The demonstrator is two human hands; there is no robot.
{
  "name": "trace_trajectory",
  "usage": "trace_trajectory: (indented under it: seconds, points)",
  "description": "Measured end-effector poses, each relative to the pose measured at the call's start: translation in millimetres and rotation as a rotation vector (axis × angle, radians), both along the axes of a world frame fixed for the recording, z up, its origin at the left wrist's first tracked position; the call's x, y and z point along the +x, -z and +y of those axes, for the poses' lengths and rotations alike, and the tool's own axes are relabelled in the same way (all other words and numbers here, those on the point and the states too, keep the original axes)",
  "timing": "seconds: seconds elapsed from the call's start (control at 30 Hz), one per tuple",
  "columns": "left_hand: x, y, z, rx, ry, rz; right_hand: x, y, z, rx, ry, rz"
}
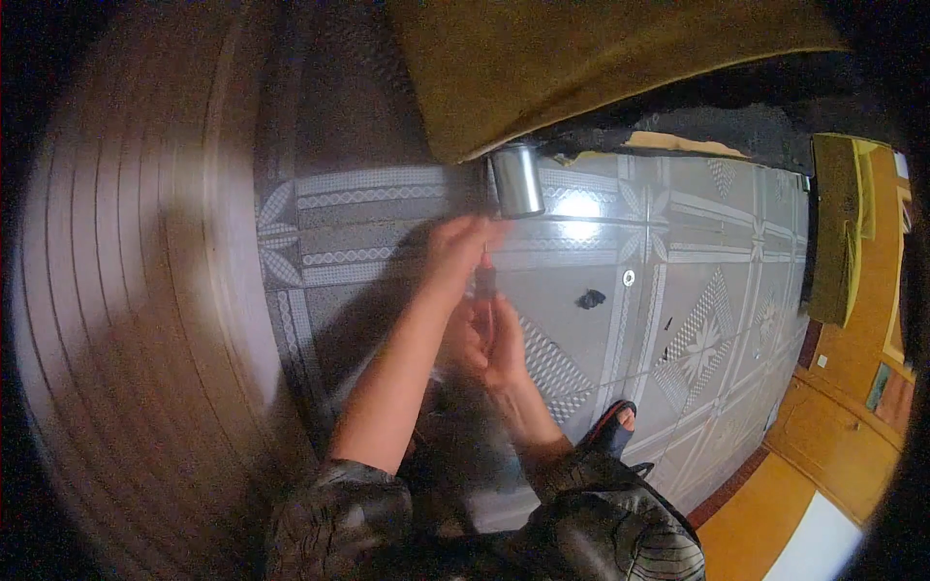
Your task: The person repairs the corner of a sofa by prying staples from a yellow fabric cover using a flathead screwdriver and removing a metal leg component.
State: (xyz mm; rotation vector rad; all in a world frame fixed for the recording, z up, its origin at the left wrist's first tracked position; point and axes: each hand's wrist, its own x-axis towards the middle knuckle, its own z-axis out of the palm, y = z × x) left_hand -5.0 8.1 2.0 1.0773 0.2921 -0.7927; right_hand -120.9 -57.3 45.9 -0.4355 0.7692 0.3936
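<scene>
A shiny metal cylinder (519, 182), like a furniture leg, stands out from under the brown-covered furniture. Just below it is my left hand (459, 246), its fingers bent toward the cylinder's near end and smeared by motion, so what they grip cannot be made out. Closer to me, my right hand (494, 341) is closed around a slim red-and-clear handle (486, 289), which looks like a screwdriver's. That handle points up toward my left hand. Its far end is hidden or blurred there.
On the patterned tile floor (542, 281) lie a small black piece (591, 299), a pale ring (629, 278) and a thin dark bit (668, 324). A sandalled foot (620, 426) is at lower right. Brown cloth (601, 58) covers the furniture above; wooden cabinets (823, 416) line the right.
</scene>
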Motion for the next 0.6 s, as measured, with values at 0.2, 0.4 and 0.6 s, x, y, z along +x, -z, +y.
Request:
trace_trajectory:
  seconds: [0.2,0.4,0.6]
  points:
    - [1,2,1,0.024,-0.034,-0.029,-2,10,2,0.524,0.086,-0.077]
    - [21,-9,12,-0.182,0.084,0.056,-14,-25,-32,0.54,0.027,-0.055]
    - [-2,-48,30,0.571,0.669,-0.358,-70,-16,-68,-0.739,-0.569,-0.087]
